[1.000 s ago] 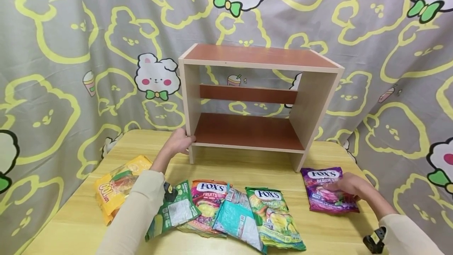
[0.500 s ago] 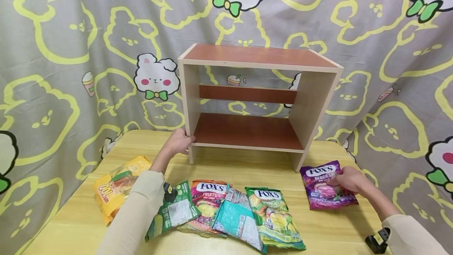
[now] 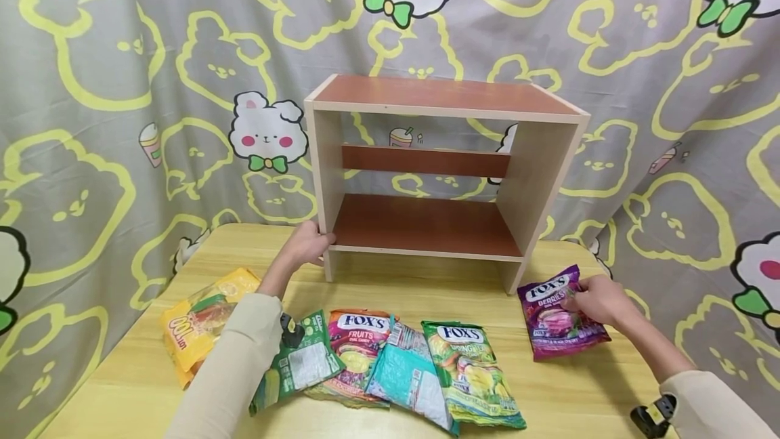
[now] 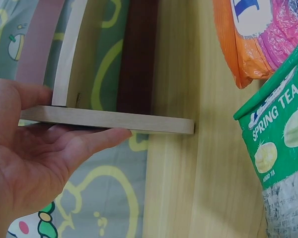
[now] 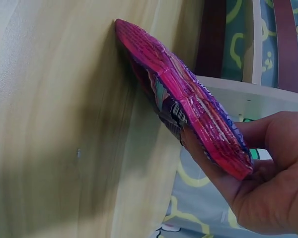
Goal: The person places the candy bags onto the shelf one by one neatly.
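Note:
A small wooden shelf (image 3: 426, 225) with reddish-brown boards and pale side panels stands on the table. My left hand (image 3: 307, 245) grips its left side panel at the height of the lower board; in the left wrist view the thumb and fingers lie on either side of the panel's edge (image 4: 114, 120). To the right of the shelf, my right hand (image 3: 600, 300) holds a purple Fox's Berries candy bag (image 3: 557, 320) by its right side. The right wrist view shows that candy bag (image 5: 188, 99) tilted up, its far corner at or near the tabletop.
Along the table front lie a yellow candy bag (image 3: 207, 317), a green bag (image 3: 305, 361), an orange Fox's Fruits bag (image 3: 359, 351), a teal bag (image 3: 411, 374) and a green Fox's Spring Tea bag (image 3: 472, 378). A patterned curtain (image 3: 244, 32) hangs behind.
My right hand has tilted the purple candy bag up from lying flat, raising its right side. The left hand keeps its place on the shelf panel.

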A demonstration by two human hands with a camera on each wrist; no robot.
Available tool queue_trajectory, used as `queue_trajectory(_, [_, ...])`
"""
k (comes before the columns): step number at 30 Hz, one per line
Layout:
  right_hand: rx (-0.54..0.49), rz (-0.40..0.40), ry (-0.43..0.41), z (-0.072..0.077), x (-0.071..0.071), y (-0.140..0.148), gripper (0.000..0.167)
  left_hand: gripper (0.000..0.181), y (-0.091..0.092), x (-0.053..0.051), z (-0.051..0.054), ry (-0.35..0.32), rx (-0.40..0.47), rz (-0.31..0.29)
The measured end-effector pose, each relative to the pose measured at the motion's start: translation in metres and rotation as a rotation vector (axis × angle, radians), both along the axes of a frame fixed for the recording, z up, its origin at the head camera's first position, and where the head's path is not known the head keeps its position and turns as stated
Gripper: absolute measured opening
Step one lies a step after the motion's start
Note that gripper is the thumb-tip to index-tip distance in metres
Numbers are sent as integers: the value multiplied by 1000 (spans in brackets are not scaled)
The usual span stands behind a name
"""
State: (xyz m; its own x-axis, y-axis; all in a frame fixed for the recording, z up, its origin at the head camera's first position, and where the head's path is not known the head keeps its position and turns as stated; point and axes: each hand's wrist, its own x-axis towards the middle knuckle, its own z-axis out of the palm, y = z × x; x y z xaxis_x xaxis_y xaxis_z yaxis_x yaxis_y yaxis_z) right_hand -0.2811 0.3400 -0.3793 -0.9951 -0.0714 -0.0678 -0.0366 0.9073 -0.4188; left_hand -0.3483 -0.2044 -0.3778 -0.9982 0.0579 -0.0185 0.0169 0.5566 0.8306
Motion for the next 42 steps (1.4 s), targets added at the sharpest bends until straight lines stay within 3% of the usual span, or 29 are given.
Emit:
queue_trajectory(9, [34, 32, 31, 7, 4, -9, 33, 49, 0, 2, 1, -3, 6, 0])
queue_trajectory(20, [92, 122, 62, 24, 15, -32, 18, 47, 1, 2, 1, -8, 5, 5])
queue_trajectory(31, [21, 180, 111, 44, 25, -68, 20, 48, 1, 1, 1, -2, 0, 7])
queue_trajectory(36, [-1, 208, 144, 62, 27, -87, 24, 49, 0, 0, 0, -1, 9, -2])
queue_trajectory(42, [8, 206, 133, 102, 26, -107, 27, 48, 0, 1, 1, -2, 8, 2])
